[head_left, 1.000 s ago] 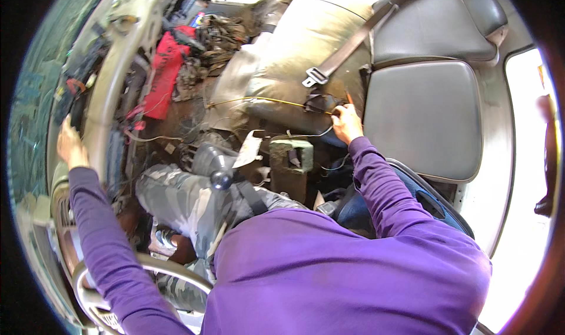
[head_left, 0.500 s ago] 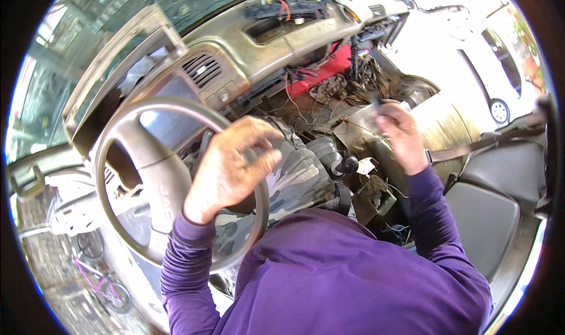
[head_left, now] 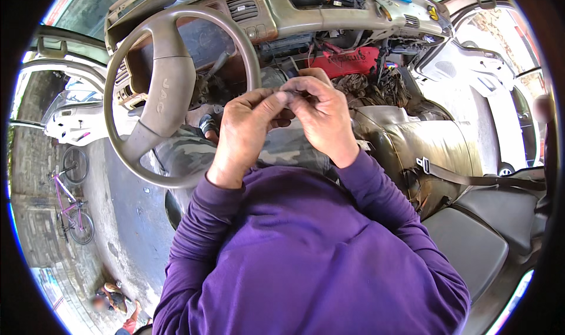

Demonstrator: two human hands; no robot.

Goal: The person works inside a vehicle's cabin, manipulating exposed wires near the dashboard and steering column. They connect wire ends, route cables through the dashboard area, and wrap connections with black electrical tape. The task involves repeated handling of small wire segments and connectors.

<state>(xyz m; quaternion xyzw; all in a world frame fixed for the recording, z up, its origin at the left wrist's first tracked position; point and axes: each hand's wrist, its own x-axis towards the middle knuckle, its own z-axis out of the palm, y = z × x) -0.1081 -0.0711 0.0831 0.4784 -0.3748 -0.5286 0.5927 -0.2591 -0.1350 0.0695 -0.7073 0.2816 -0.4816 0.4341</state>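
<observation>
My left hand (head_left: 250, 120) and my right hand (head_left: 325, 114) meet in front of my chest, fingertips pinched together. Something small and dark may be between them, but the fingers cover it and I cannot make out its kind. Just left of my left hand is the beige steering wheel (head_left: 175, 88), its rim close to my wrist but apart from it. Beneath both hands are my legs in camouflage trousers (head_left: 291, 147).
The stripped beige dashboard (head_left: 279, 14) spans the front. A red case (head_left: 344, 62) and a dark tangle of wires (head_left: 391, 88) lie beyond my right hand. Grey seats (head_left: 465, 241) are at right. Outside at left are a pink bicycle (head_left: 66, 197) and a seated person (head_left: 112, 300).
My hands, apart before, have come together at the centre. The right hand moved left, away from the passenger side. My view has shifted too, showing more ground at left.
</observation>
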